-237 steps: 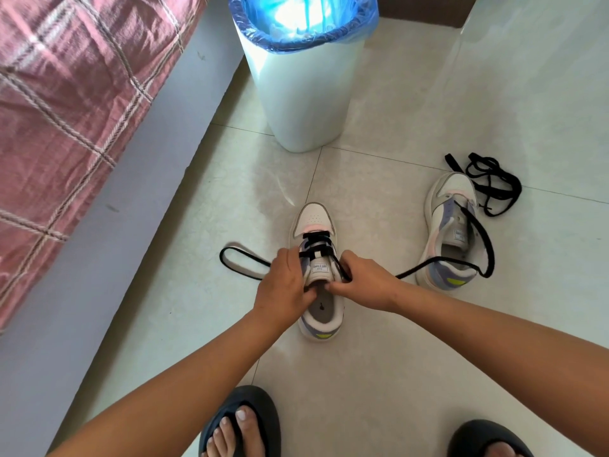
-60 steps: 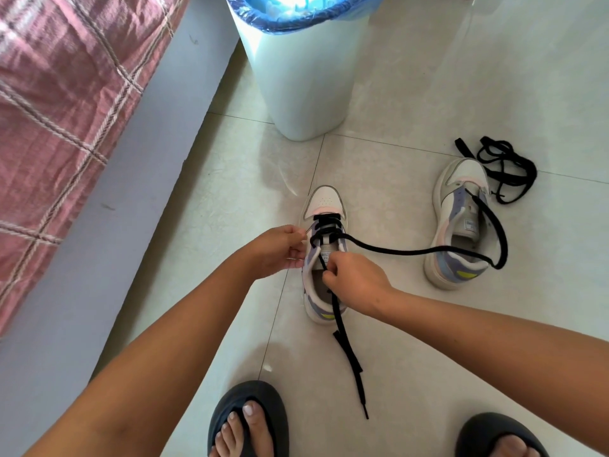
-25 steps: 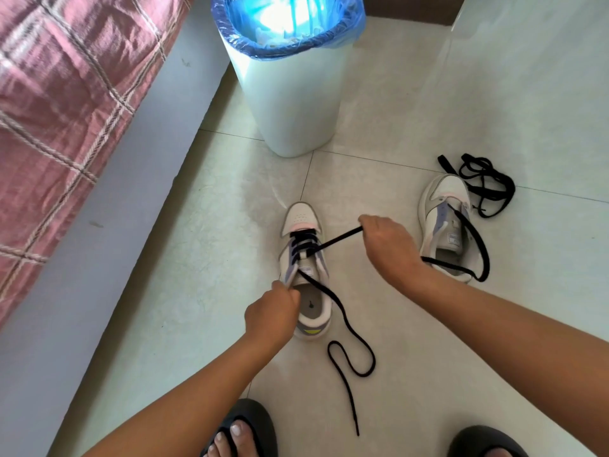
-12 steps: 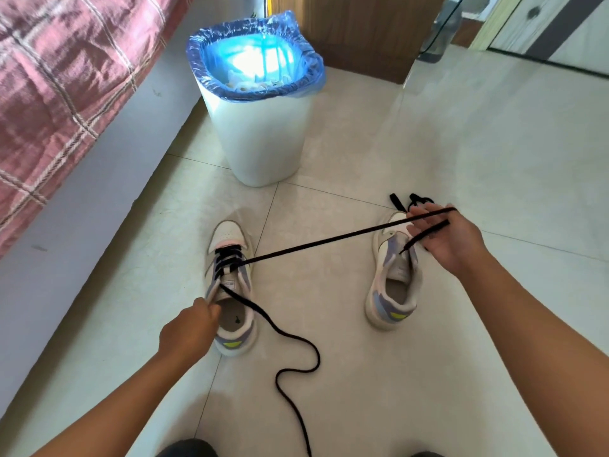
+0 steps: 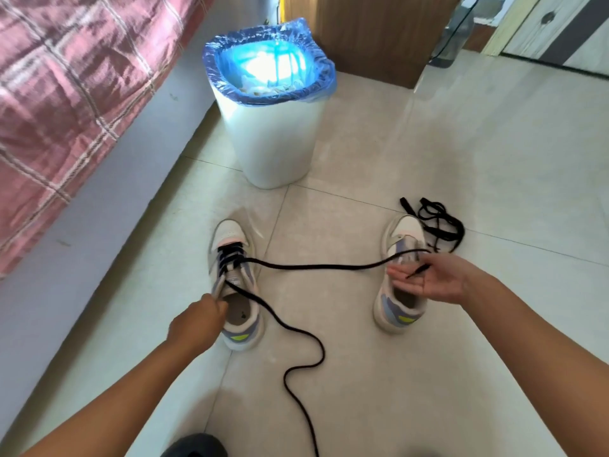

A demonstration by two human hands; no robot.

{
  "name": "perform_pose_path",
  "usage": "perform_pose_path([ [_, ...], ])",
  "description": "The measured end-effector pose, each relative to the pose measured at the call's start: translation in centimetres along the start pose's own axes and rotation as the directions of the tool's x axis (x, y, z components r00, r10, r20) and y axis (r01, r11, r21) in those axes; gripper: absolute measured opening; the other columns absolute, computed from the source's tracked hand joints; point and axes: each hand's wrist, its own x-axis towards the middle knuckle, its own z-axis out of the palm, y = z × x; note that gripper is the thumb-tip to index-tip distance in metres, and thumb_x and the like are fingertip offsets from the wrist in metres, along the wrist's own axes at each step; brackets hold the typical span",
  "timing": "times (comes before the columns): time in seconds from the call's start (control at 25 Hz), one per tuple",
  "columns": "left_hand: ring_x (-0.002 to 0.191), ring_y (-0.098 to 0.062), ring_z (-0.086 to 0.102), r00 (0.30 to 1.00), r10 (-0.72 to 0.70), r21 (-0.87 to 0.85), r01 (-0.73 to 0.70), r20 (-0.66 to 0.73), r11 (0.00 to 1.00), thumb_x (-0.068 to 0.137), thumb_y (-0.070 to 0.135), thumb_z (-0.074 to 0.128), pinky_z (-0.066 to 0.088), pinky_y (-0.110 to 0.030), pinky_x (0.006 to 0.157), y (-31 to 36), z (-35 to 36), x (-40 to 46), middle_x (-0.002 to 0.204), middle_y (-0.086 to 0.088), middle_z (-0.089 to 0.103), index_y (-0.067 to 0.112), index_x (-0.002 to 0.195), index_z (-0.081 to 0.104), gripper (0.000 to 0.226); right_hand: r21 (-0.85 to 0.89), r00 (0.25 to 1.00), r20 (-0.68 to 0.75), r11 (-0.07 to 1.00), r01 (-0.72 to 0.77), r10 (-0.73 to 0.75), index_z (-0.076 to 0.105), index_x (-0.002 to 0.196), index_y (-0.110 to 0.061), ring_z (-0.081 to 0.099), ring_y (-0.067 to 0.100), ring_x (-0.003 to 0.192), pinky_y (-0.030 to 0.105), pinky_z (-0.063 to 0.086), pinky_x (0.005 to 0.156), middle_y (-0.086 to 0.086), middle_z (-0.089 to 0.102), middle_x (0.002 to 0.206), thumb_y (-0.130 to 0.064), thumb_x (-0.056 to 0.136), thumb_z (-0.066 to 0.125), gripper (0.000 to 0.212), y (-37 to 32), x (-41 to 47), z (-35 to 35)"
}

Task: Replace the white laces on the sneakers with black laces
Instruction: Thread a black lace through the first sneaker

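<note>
Two pale sneakers with purple sides stand on the tiled floor. The left sneaker [image 5: 234,278] has a black lace [image 5: 316,266] threaded through its lower eyelets. My left hand [image 5: 197,322] is closed on that shoe's left collar. One end of the lace runs rightward to my right hand [image 5: 432,278], whose fingers are spread, palm up, with the lace tip lying across them above the right sneaker [image 5: 400,285]. The lace's other end snakes over the floor toward me. A second black lace [image 5: 438,223] lies bundled beyond the right sneaker.
A white bin [image 5: 270,103] with a blue liner stands behind the left sneaker. A bed with a pink checked cover [image 5: 66,94] and grey base runs along the left. A wooden cabinet [image 5: 369,31] stands at the back. A dark sandal [image 5: 194,445] shows at the bottom edge.
My right hand pulled the lace end far to the right, then opened its fingers; the lace now sags. My left hand kept its hold on the left sneaker.
</note>
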Motion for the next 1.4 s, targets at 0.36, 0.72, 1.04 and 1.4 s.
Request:
perform_pose_path([
  [0.36,0.101,-0.026,0.057,0.941,0.192,0.094,-0.172,-0.28,0.981,0.097,0.039,0.034,0.037,-0.03,0.072,1.1,-3.3,-0.6,0.118,-0.003,0.055,0.016,0.121,0.045,0.035,-0.269,0.979,0.067,0.941,0.206,-0.195,0.063,0.102,0.005,0.064,0.026,0.078,0.035,0.05,0.068,0.018,0.069,0.086,-0.031,0.1,0.025,0.052,3.2,-2.6,7.1],
  [0.72,0.092,-0.02,0.051,0.912,0.328,-0.021,-0.343,-0.248,0.939,0.091,0.021,0.048,0.038,-0.029,0.064,2.8,-2.7,1.3,0.096,-0.001,0.05,0.017,0.1,0.068,0.022,-0.286,0.966,0.212,0.936,0.206,-0.148,0.058,0.083,-0.002,0.044,0.011,0.061,0.014,0.046,0.047,0.007,0.047,0.072,0.004,0.093,0.049,0.015,9.6,1.2,18.1],
  [1.04,0.081,-0.013,0.047,0.929,0.289,-0.183,-0.333,-0.23,0.925,0.087,0.018,0.054,0.035,-0.026,0.066,2.5,-2.7,2.3,0.088,0.006,0.045,0.019,0.101,0.068,0.02,-0.608,0.874,0.338,0.628,0.486,-0.349,0.054,0.095,-0.002,0.051,0.02,0.062,0.032,0.05,0.067,0.012,0.054,0.073,0.019,0.079,0.055,0.026,10.0,3.0,20.7],
  [1.4,0.092,-0.018,0.052,0.915,0.341,-0.18,-0.38,-0.214,0.907,0.087,0.018,0.059,0.042,-0.031,0.071,2.2,-2.6,2.8,0.091,0.004,0.049,0.019,0.097,0.071,0.016,-0.631,0.817,0.488,0.524,0.573,-0.306,0.052,0.086,-0.008,0.061,0.019,0.068,0.027,0.057,0.066,0.01,0.058,0.073,0.016,0.078,0.062,0.028,9.4,3.3,21.1],
])
